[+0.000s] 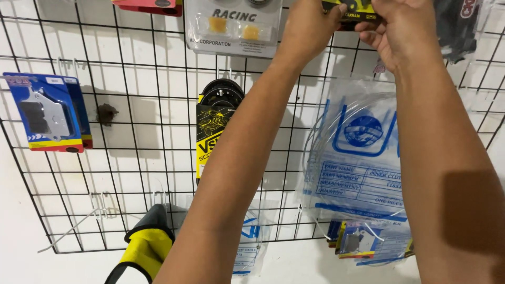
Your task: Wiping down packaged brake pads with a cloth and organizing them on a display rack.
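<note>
Black grid (131,158), blue-red card (47,113)

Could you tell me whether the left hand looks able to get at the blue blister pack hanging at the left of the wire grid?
Probably yes: the left hand is busy up on the yellow-and-black pack, but nothing blocks the blue blister pack.

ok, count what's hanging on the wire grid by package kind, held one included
Carded blister packs: 4 (blue brake-pad card, clear pack, red card, low blue card)
Clear printed bags: 2 ()
Black-yellow packs: 3 (, held pack, low sleeve)
Total: 9
</note>
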